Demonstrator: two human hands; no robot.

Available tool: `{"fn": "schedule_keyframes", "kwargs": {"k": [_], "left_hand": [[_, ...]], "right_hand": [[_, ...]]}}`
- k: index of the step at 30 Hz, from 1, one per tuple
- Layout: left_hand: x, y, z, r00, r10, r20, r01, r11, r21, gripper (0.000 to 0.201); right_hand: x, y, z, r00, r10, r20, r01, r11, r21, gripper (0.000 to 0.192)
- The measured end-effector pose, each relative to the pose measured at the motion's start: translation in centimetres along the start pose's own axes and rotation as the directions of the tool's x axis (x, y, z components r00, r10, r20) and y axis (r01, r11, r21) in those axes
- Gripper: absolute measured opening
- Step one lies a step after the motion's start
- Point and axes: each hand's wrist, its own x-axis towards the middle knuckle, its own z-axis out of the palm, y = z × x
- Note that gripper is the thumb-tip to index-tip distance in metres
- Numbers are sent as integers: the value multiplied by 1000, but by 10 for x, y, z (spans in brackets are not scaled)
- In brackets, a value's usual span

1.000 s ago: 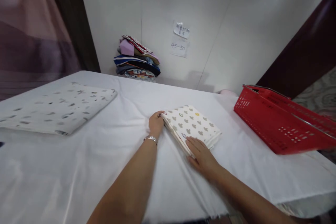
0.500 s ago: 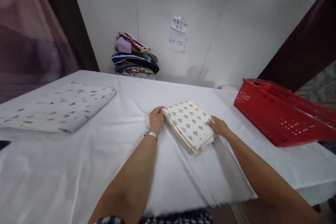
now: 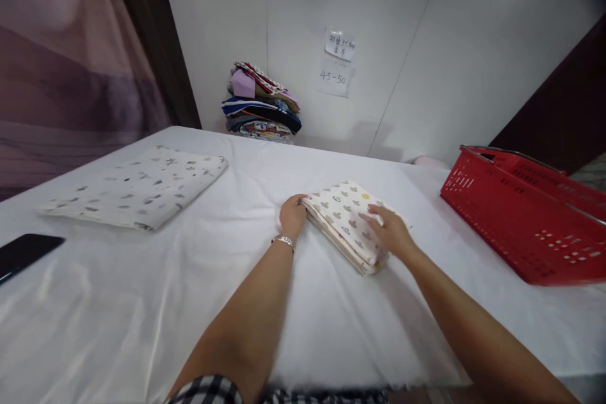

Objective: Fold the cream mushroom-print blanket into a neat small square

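Observation:
A folded white cloth (image 3: 344,211) printed with grey cloud-like shapes lies in several layers on the white-covered table (image 3: 227,290). At its left corner my left hand (image 3: 292,214) is closed, pinching the layers at the edge; a silver bracelet circles that wrist. My right hand (image 3: 391,230) rests over the cloth's right side with its fingers stretched out and somewhat apart, covering part of the print.
To the left lies another folded white cloth (image 3: 156,186) with grey marks, and a black phone (image 3: 28,254) sits nearer me. At right stands a red basket (image 3: 525,214). A stack of folded fabrics (image 3: 262,104) is at the back by the wall, beside paper signs (image 3: 336,77).
My right hand has left the cloth's right edge and moved in over its top, fingers straightened. The left hand keeps its corner. The view has shifted left, bringing more of the phone in.

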Motion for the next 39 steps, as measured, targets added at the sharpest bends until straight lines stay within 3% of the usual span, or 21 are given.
{"fn": "schedule_keyframes", "kwargs": {"k": [3,6,10,15,24,30,39], "left_hand": [[0,-1,1,1000,15,-1,-15,1000,-2,40],[1,-3,1,999,32,5,-32,999,-28,40],[3,-4,-1,999,-23,45,27,997,-78,43],[5,-4,-2,996,-61,72,68,993,-100,42],[6,-5,-3,997,-45,69,52,992,-117,41],[6,-6,-3,996,-38,86,49,992,-119,41],[7,-4,-4,996,-23,88,31,995,-99,41]], "right_hand": [[-28,-51,10,968,-232,97,227,972,61,36],[-45,-72,21,946,-287,151,300,951,-74,40],[-45,-54,28,952,-252,174,290,926,-241,48],[-40,-29,26,961,-238,139,270,915,-298,52],[-69,-34,43,933,-355,59,356,888,-289,48],[-69,-22,43,923,-379,71,384,885,-263,47],[-76,-27,45,905,-419,77,423,861,-283,57]]}}
